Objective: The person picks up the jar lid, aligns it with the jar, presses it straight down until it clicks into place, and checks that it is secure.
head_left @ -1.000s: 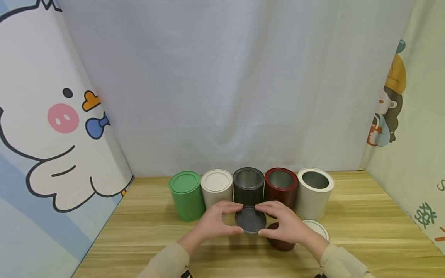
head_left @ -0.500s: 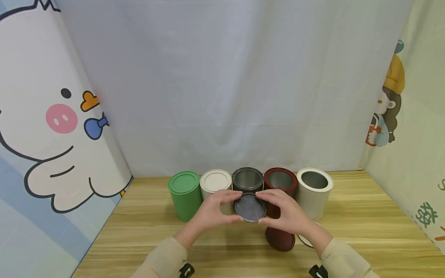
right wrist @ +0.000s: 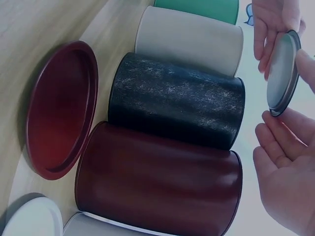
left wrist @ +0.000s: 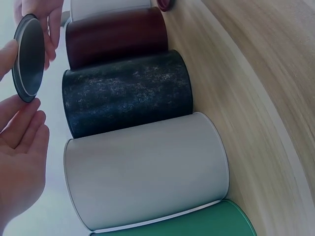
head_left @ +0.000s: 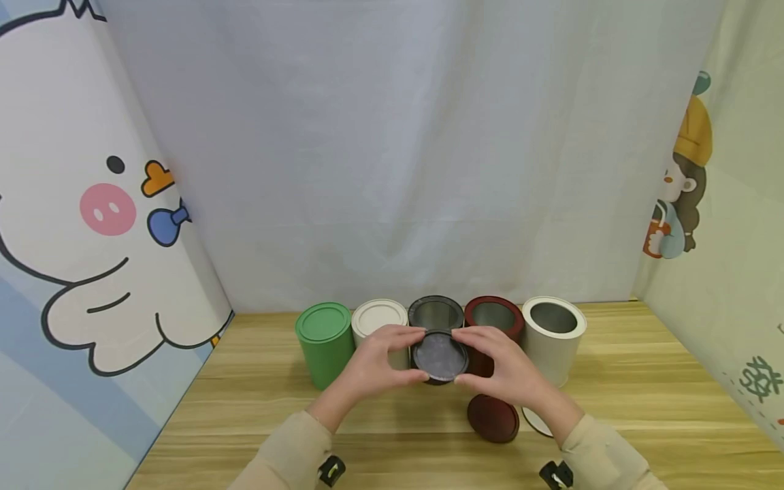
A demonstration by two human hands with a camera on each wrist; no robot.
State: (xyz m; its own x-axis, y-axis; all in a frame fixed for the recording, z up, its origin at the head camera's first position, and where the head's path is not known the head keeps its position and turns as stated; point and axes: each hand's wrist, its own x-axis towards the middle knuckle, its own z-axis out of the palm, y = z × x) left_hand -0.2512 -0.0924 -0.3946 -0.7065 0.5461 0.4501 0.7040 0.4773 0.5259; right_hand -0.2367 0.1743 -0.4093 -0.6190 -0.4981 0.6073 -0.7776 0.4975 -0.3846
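Note:
A round black lid (head_left: pixel 439 357) is held in the air between both hands, just in front of the open top of the black can (head_left: pixel 436 314). My left hand (head_left: pixel 375 361) pinches its left rim with thumb and fingertips. On the opposite side, the right hand (head_left: pixel 507 367) pinches the rim in the same manner. Both wrist views show the lid apart from the can; the left one shows the can's mottled dark side (left wrist: pixel 129 93). To the right of it stand an open dark red can (head_left: pixel 493 316) and an open white can (head_left: pixel 554 350).
A green can (head_left: pixel 324 340) and an off-white can (head_left: pixel 380 318), both lidded, complete the row on the left. On the wooden table (head_left: pixel 245 408) lie a dark red lid (head_left: pixel 493 418) and a white lid (head_left: pixel 535 420), partly behind the right wrist. A pale curtain (head_left: pixel 392 170) hangs behind.
Both hands have carried the black lid upward and away from me, from over the table to near the black can's mouth. The cans and the other lids stay put.

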